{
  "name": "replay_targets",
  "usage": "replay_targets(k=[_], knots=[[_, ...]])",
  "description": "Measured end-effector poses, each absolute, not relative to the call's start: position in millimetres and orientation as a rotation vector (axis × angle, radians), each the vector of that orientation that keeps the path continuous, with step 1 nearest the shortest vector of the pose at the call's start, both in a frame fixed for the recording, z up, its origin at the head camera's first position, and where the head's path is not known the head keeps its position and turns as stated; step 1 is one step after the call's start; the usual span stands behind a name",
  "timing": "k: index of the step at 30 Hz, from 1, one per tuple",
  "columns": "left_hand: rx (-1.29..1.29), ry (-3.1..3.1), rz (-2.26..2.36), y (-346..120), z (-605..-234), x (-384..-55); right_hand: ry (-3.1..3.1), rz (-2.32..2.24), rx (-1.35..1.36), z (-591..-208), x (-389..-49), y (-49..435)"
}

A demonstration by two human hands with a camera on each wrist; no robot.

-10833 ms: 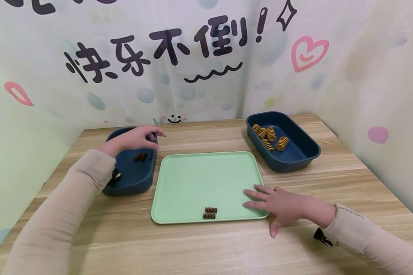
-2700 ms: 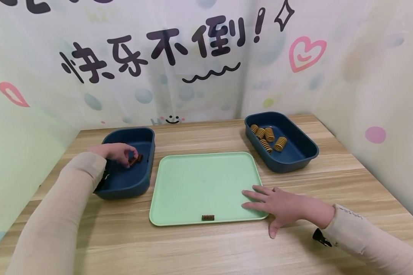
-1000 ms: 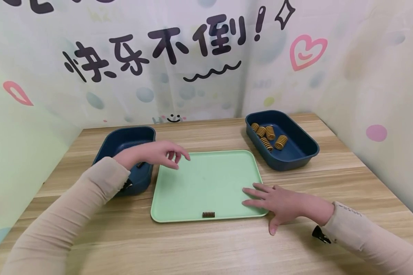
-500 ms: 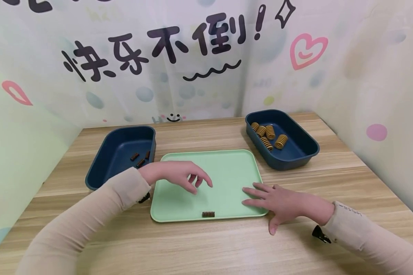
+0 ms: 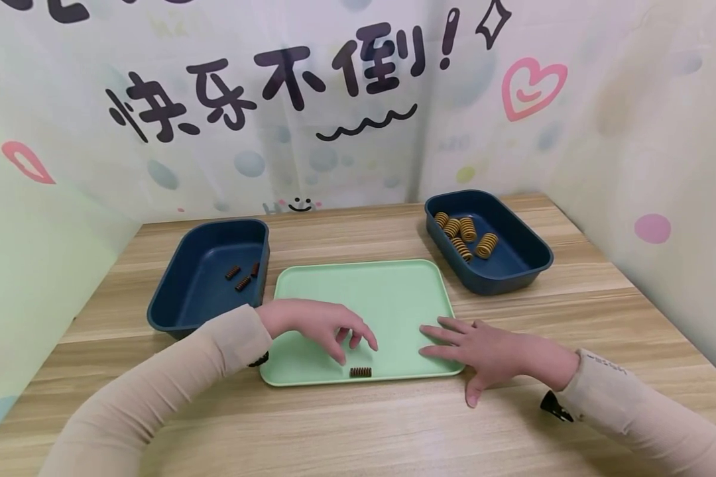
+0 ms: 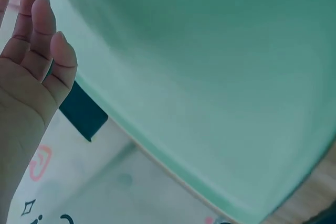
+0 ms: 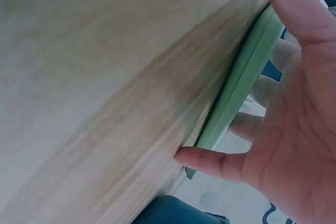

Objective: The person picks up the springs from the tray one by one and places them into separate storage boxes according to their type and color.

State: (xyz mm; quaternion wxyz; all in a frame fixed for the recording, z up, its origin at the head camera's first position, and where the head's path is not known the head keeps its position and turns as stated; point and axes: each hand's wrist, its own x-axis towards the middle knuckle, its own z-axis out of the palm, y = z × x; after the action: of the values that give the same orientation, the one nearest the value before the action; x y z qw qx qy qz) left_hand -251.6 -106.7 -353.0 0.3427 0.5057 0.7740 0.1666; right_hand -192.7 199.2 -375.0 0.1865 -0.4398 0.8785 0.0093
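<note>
A small dark-brown coil spring [image 5: 360, 372] lies along the front rim of the pale green tray [image 5: 406, 305]. Just above and behind it hovers my left hand [image 5: 328, 326], thumb and fingers loosely bent and apart, holding nothing; in the left wrist view its palm and fingers [image 6: 42, 30] show bare. My right hand [image 5: 483, 354] rests spread over the tray's right front corner, fingertips on the tray and thumb on the table. In the right wrist view, that palm [image 7: 294, 140] is bare beside the tray's edge.
The left navy bin [image 5: 181, 265] holds three brown springs [image 5: 242, 283]. At the back right, another navy bin [image 5: 522, 255] holds several larger yellow springs [image 5: 486, 246]. A printed curtain [image 5: 358, 165] stands behind the wooden table [image 5: 358, 430].
One of two brown springs has left the tray, and the left bin now shows three. My left hand, earlier in that bin, has moved right and forward to the remaining spring. My right hand stays put.
</note>
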Motion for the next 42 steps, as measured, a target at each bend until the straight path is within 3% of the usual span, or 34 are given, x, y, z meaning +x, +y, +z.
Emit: replay_targets(k=[42], knots=[[1.380, 1.964, 0.335, -94.0, -370.6, -246.1, 2.460, -0.012, -1.236, -375.2, -192.5, 199.6]])
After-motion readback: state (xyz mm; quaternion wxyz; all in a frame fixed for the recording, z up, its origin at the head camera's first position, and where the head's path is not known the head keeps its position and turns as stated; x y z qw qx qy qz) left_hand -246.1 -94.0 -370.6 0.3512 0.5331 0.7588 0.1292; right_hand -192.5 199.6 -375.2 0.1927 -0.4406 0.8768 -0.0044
